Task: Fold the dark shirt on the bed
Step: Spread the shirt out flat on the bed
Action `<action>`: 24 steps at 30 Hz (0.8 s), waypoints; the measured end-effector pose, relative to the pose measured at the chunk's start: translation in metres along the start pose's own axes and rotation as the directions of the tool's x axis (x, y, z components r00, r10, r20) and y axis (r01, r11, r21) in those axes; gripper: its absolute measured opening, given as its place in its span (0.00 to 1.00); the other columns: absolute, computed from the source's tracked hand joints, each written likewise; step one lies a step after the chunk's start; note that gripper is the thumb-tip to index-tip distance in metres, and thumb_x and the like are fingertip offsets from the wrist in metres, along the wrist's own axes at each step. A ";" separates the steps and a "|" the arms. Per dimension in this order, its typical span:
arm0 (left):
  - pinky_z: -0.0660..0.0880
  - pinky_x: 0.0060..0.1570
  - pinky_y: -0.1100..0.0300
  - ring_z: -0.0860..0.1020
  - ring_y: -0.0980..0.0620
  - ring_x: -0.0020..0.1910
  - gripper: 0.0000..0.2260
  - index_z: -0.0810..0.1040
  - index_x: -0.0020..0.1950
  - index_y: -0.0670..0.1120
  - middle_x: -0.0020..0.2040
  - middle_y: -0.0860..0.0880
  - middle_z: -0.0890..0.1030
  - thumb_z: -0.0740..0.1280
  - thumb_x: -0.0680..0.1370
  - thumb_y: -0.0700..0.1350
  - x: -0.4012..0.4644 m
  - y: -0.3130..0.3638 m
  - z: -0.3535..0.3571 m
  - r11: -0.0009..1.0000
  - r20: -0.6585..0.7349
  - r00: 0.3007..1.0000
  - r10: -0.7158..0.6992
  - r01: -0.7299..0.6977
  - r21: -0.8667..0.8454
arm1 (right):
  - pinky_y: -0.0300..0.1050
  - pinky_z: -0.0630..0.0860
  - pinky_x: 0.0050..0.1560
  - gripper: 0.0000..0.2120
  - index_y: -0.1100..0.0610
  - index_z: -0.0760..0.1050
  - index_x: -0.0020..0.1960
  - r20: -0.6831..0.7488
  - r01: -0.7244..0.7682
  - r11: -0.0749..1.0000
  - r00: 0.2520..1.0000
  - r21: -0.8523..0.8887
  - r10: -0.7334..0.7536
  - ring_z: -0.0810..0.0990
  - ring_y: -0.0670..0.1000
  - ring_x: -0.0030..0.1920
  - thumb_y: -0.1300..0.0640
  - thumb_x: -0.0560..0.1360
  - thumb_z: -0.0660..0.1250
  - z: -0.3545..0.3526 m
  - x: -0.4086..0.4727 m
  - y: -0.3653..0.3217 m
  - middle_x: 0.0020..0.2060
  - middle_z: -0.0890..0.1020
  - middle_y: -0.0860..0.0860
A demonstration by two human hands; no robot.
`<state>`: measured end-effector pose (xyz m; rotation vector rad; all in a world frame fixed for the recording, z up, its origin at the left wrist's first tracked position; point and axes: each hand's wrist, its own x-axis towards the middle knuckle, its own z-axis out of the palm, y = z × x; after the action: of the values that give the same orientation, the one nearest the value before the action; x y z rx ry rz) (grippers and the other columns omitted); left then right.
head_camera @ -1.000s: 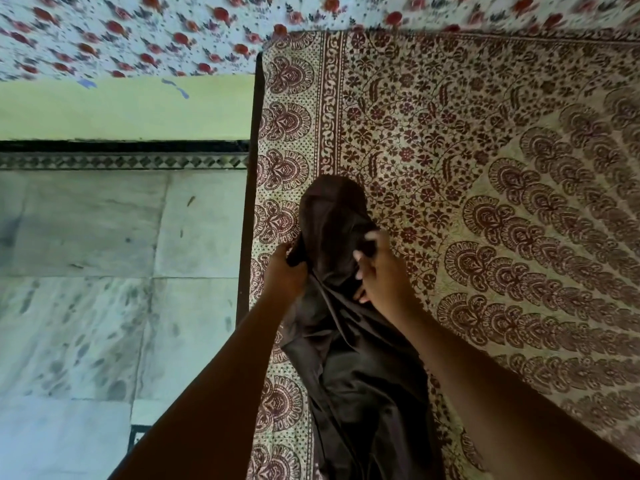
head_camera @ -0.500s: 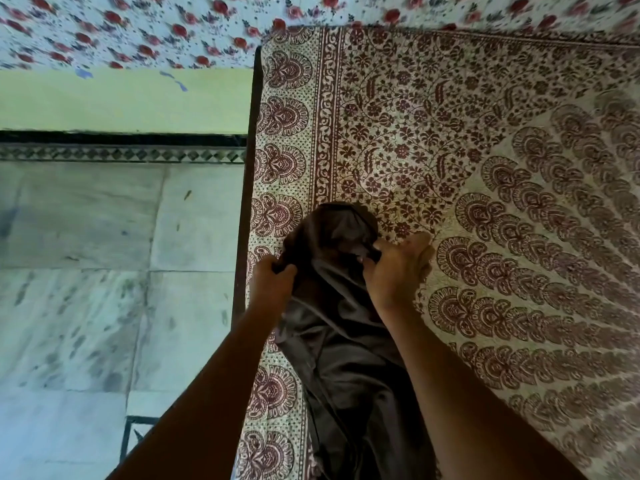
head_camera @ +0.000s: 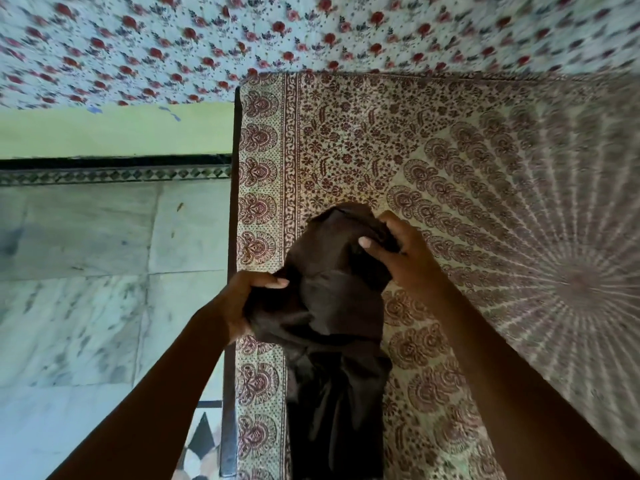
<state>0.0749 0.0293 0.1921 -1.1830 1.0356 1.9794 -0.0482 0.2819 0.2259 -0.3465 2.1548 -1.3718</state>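
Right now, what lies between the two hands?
In the head view only the bunched dark shirt spans from the left hand to the right hand; both grip it over the patterned bedspread.

The dark shirt (head_camera: 332, 317) is a brown, bunched length of cloth running along the bed (head_camera: 450, 161) near its left edge. Its far end is humped up and creased, not flat.

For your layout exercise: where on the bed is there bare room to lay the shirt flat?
Free: the bedspread right of the shirt and beyond it toward the floral cloth. Crowded: the strip by the bed's left edge, where both hands grip the bunched shirt.
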 end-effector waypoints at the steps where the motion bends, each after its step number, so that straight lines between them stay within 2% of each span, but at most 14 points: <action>1: 0.77 0.63 0.43 0.82 0.34 0.57 0.24 0.82 0.60 0.37 0.60 0.34 0.83 0.73 0.64 0.38 -0.012 -0.005 0.004 0.999 0.001 1.000 0.018 -0.018 0.032 | 0.35 0.76 0.45 0.05 0.50 0.74 0.50 0.005 0.019 1.000 1.000 0.008 -0.019 0.80 0.36 0.45 0.59 0.81 0.68 -0.010 -0.017 -0.009 0.42 0.80 0.35; 2: 0.76 0.65 0.42 0.81 0.33 0.59 0.26 0.81 0.62 0.37 0.60 0.34 0.83 0.73 0.63 0.38 -0.021 -0.008 0.011 0.996 0.005 0.999 0.046 -0.046 0.082 | 0.37 0.79 0.47 0.04 0.53 0.75 0.52 0.028 0.026 0.999 0.999 0.033 -0.027 0.82 0.40 0.48 0.59 0.81 0.69 -0.019 -0.032 -0.019 0.45 0.81 0.39; 4: 0.75 0.67 0.40 0.82 0.32 0.59 0.28 0.81 0.62 0.36 0.58 0.34 0.84 0.74 0.62 0.37 -0.044 -0.010 0.030 0.968 0.017 0.991 0.131 -0.132 0.215 | 0.48 0.83 0.54 0.09 0.55 0.75 0.56 0.065 -0.002 0.999 0.998 0.034 0.000 0.83 0.48 0.55 0.56 0.79 0.72 -0.035 -0.065 -0.033 0.54 0.82 0.48; 6: 0.80 0.61 0.43 0.85 0.35 0.51 0.22 0.83 0.54 0.37 0.50 0.36 0.86 0.77 0.60 0.35 -0.066 -0.007 0.054 0.883 -0.020 0.957 0.290 -0.259 0.392 | 0.48 0.81 0.56 0.15 0.49 0.74 0.56 0.064 -0.012 0.999 0.998 -0.036 0.015 0.81 0.48 0.59 0.50 0.75 0.77 -0.053 -0.098 -0.045 0.57 0.80 0.48; 7: 0.82 0.54 0.50 0.85 0.39 0.46 0.17 0.83 0.48 0.38 0.45 0.39 0.86 0.79 0.62 0.34 -0.073 -0.003 0.065 0.808 -0.040 0.922 0.386 -0.317 0.497 | 0.47 0.79 0.57 0.20 0.47 0.73 0.57 0.041 -0.018 0.993 0.999 -0.116 0.023 0.79 0.48 0.61 0.46 0.72 0.79 -0.061 -0.109 -0.050 0.58 0.78 0.46; 9: 0.77 0.39 0.63 0.81 0.47 0.40 0.11 0.81 0.45 0.43 0.40 0.46 0.83 0.79 0.68 0.35 -0.090 0.002 0.086 0.601 -0.005 0.824 0.566 -0.408 0.687 | 0.45 0.74 0.55 0.31 0.50 0.72 0.65 -0.020 -0.035 0.949 0.999 -0.313 0.030 0.77 0.49 0.61 0.45 0.68 0.82 -0.080 -0.135 -0.062 0.59 0.75 0.47; 10: 0.73 0.37 0.63 0.80 0.48 0.40 0.10 0.81 0.46 0.44 0.40 0.47 0.82 0.79 0.70 0.38 -0.097 0.004 0.096 0.485 0.037 0.757 0.653 -0.454 0.747 | 0.45 0.73 0.54 0.34 0.53 0.70 0.68 -0.054 -0.038 0.917 0.998 -0.398 0.018 0.77 0.51 0.60 0.48 0.68 0.82 -0.091 -0.146 -0.066 0.61 0.76 0.49; 12: 0.70 0.40 0.59 0.79 0.48 0.43 0.13 0.80 0.49 0.44 0.43 0.46 0.82 0.80 0.69 0.46 -0.110 0.006 0.117 0.287 0.103 0.637 0.764 -0.479 0.829 | 0.48 0.75 0.54 0.40 0.55 0.67 0.72 -0.131 -0.077 0.877 0.991 -0.475 0.016 0.78 0.56 0.62 0.51 0.67 0.83 -0.113 -0.164 -0.075 0.65 0.76 0.55; 14: 0.69 0.43 0.58 0.80 0.45 0.44 0.11 0.79 0.46 0.46 0.41 0.46 0.81 0.79 0.70 0.45 -0.128 0.007 0.141 0.178 0.118 0.536 0.836 -0.469 0.865 | 0.53 0.75 0.59 0.42 0.56 0.67 0.74 -0.216 -0.138 0.853 0.976 -0.504 0.030 0.76 0.59 0.66 0.53 0.66 0.84 -0.138 -0.183 -0.079 0.67 0.76 0.57; 17: 0.70 0.38 0.56 0.80 0.44 0.40 0.10 0.75 0.37 0.50 0.34 0.48 0.79 0.76 0.70 0.48 -0.157 0.007 0.174 0.105 0.126 0.417 0.900 -0.487 0.867 | 0.55 0.74 0.63 0.36 0.60 0.72 0.69 -0.287 -0.198 0.794 0.957 -0.575 0.031 0.77 0.62 0.64 0.55 0.66 0.83 -0.174 -0.208 -0.083 0.63 0.78 0.60; 19: 0.73 0.39 0.53 0.81 0.41 0.41 0.09 0.76 0.36 0.49 0.35 0.46 0.80 0.75 0.71 0.49 -0.175 0.000 0.197 0.002 0.173 0.333 0.927 -0.466 0.885 | 0.55 0.74 0.64 0.29 0.65 0.77 0.63 -0.322 -0.194 0.774 0.947 -0.603 -0.014 0.79 0.63 0.60 0.56 0.68 0.82 -0.199 -0.228 -0.083 0.57 0.81 0.62; 21: 0.71 0.42 0.51 0.80 0.38 0.46 0.07 0.79 0.39 0.47 0.39 0.42 0.81 0.74 0.72 0.47 -0.192 -0.012 0.224 -0.126 0.213 0.204 0.956 -0.369 0.921 | 0.51 0.73 0.59 0.22 0.65 0.79 0.56 -0.355 -0.155 0.784 0.931 -0.601 -0.088 0.79 0.62 0.56 0.54 0.70 0.81 -0.224 -0.249 -0.081 0.51 0.80 0.61; 22: 0.70 0.45 0.50 0.78 0.37 0.51 0.06 0.80 0.41 0.45 0.43 0.41 0.81 0.74 0.73 0.46 -0.201 -0.017 0.236 -0.149 0.207 0.151 0.967 -0.324 0.934 | 0.49 0.71 0.55 0.18 0.63 0.78 0.52 -0.377 -0.124 0.799 0.916 -0.588 -0.135 0.78 0.62 0.53 0.54 0.71 0.80 -0.236 -0.255 -0.077 0.48 0.79 0.60; 24: 0.69 0.55 0.47 0.75 0.38 0.59 0.08 0.83 0.47 0.43 0.53 0.43 0.80 0.74 0.71 0.45 -0.217 -0.029 0.259 -0.188 0.222 0.058 0.973 -0.350 0.917 | 0.54 0.74 0.55 0.15 0.63 0.77 0.48 -0.395 -0.026 0.827 0.887 -0.561 -0.240 0.77 0.61 0.49 0.55 0.73 0.79 -0.263 -0.274 -0.071 0.45 0.77 0.60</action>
<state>0.0774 0.2427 0.4557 -0.3854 3.3948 0.9372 0.0163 0.5816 0.4605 -0.4014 2.9692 -0.9028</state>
